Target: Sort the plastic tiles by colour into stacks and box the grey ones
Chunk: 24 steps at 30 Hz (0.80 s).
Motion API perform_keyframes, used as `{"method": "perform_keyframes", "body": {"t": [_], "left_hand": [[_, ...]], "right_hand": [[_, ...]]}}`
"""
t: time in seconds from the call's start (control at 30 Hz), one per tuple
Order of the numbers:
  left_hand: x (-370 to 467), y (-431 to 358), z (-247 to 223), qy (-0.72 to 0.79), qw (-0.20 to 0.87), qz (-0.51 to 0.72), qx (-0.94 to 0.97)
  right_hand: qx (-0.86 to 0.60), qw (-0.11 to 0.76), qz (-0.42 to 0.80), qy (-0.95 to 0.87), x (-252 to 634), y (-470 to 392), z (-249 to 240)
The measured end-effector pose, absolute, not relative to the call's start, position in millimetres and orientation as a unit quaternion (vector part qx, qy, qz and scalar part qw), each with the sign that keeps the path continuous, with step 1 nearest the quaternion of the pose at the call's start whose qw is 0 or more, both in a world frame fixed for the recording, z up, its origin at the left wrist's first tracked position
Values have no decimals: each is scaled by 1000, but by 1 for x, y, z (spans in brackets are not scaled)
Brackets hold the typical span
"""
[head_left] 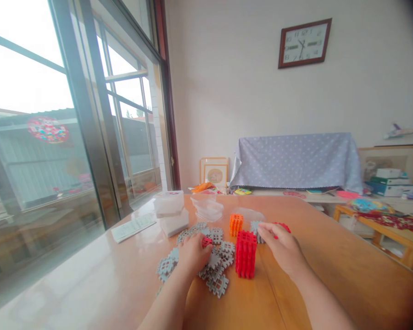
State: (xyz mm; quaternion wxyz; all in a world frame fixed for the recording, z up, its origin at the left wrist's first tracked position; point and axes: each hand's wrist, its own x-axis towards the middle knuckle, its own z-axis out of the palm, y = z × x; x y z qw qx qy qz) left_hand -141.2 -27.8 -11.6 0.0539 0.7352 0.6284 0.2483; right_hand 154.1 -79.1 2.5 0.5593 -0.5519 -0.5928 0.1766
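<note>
My left hand is over a loose pile of grey notched plastic squares, its fingers closed round a small red piece. A tall red block of stacked pieces stands upright between my hands. Behind it is a shorter orange block. My right hand has its fingers apart beside a small grey stack; whether they touch it is unclear. Red pieces show just behind the right hand, partly hidden by its fingers.
Whitish plastic boxes and clear containers stand toward the back of the wooden table. A pale green paper lies at the left, near the window. A clear lid lies behind the orange block.
</note>
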Motion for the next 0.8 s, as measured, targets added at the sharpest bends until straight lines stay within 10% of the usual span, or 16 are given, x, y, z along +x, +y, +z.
{"method": "perform_keyframes", "body": {"t": [0.53,0.8], "left_hand": [[-145,-5,-26,685,92,230,685],[-145,-11,-10,575,-5,423,700]], "right_hand": [[-565,564,161,-580,148,-87,12],[-553,622,151,-533,142,-99,23]]}}
